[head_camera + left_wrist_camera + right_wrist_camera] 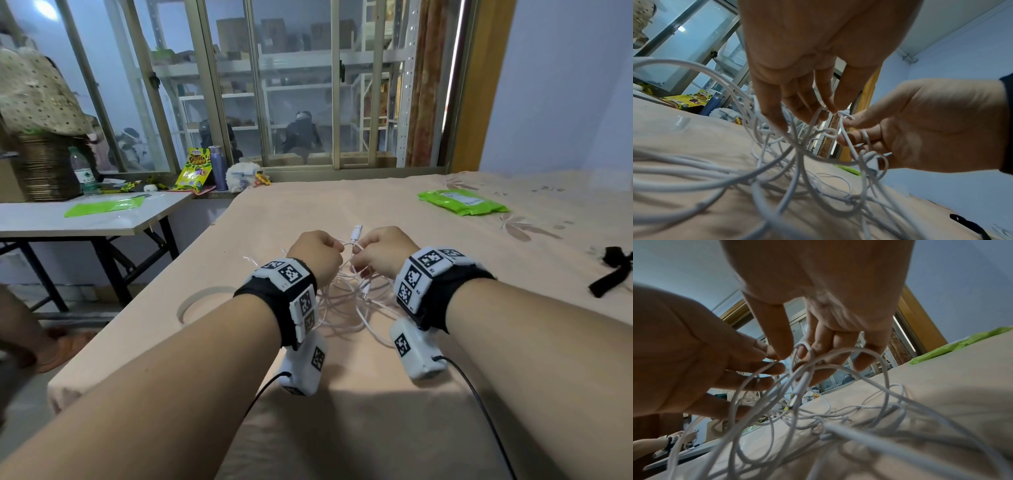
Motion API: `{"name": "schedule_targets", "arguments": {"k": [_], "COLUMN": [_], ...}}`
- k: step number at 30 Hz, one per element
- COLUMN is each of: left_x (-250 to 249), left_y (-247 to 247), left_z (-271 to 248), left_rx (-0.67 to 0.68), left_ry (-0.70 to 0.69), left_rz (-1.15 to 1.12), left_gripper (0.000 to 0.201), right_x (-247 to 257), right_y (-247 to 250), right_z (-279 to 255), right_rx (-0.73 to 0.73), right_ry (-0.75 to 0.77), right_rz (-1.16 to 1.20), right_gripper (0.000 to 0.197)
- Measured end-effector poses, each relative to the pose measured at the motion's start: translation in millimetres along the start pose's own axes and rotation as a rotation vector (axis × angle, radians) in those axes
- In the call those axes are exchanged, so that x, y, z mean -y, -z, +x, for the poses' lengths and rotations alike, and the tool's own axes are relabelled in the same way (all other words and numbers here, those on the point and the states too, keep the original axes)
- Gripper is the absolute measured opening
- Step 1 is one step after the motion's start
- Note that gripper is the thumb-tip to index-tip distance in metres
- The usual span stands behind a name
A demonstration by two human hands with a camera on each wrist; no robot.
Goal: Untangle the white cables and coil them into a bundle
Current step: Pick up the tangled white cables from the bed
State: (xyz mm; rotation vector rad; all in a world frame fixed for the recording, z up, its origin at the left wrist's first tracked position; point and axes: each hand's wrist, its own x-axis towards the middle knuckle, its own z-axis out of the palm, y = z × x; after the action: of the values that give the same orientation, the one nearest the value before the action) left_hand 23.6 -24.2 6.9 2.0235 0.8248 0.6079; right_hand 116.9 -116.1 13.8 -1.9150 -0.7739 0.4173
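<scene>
My left hand [317, 255] and right hand [383, 253] pinch the tangled white cables [346, 301] — loops trailing onto the peach bedsheet [376, 205] near a window [239, 85].

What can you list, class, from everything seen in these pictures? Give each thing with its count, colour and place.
white cables: a tangle, count unclear, white, on the bed between the wrists
USB plug: one, white, above the hands
bed sheet: one, peach, covers the bed
green packet: one, far right of the bed
black strap: one, right edge
folding table: one, white, left of the bed
purple bottle: one, windowsill
left hand: pinches cable
right hand: pinches cable
</scene>
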Motion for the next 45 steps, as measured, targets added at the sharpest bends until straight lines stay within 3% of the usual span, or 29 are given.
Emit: {"name": "schedule_targets", "arguments": {"k": [3, 6, 10, 14, 19, 24, 27, 32, 39, 41, 44, 45], "left_x": [-3, -8, -12, -12, -11, -4, 1, 2, 3, 2, 0, 0], "left_y": [2, 4, 2, -2, -4, -8, -9, -12, -13, -13, -12, -11], "left_z": [-3, -6, -10, -13, -13, -17, -16, -10, -4, -4, -4, -4], "left_rx": [-0.005, -0.054, 0.124, 0.142, 0.152, 0.291, 0.264, 0.178, 0.133, 0.142, 0.153, 0.149], "left_ry": [-0.031, -0.057, 0.034, 0.041, -0.042, -0.160, -0.216, -0.239, -0.221, -0.206, -0.146, -0.129], "left_rz": [0.065, 0.184, 0.175, 0.194, 0.446, 0.749, 0.763, 0.812, 0.723, 0.692, 0.603, 0.567], "left_gripper": [0.018, 0.010, 0.015, 0.014, 0.015, 0.022, 0.026, 0.015, 0.017, 0.019, 0.025, 0.026], "right_x": [-2, -2, -1, -5, -7, -7, -5, 2, 1, -8, -19, -19], "right_y": [0, 0, 1, 2, 3, 8, 11, 8, 3, -4, -15, -17], "right_z": [-1, 1, 0, 1, 1, -3, -8, -16, -25, -20, -10, -7], "right_rx": [-0.021, -0.007, 0.009, -0.002, -0.045, -0.087, -0.062, 0.084, 0.343, 0.364, 0.290, 0.291], "right_ry": [-0.017, -0.030, -0.032, -0.026, 0.003, 0.084, 0.099, 0.179, 0.129, 0.141, 0.155, 0.159], "right_rz": [-0.028, 0.001, 0.029, 0.034, -0.085, -0.305, -0.365, -0.481, -0.895, -0.989, -1.126, -1.110], "right_gripper": [0.026, 0.022, 0.027, 0.032, 0.035, 0.030, 0.021, 0.008, 0.031, 0.027, 0.005, 0.012]}}
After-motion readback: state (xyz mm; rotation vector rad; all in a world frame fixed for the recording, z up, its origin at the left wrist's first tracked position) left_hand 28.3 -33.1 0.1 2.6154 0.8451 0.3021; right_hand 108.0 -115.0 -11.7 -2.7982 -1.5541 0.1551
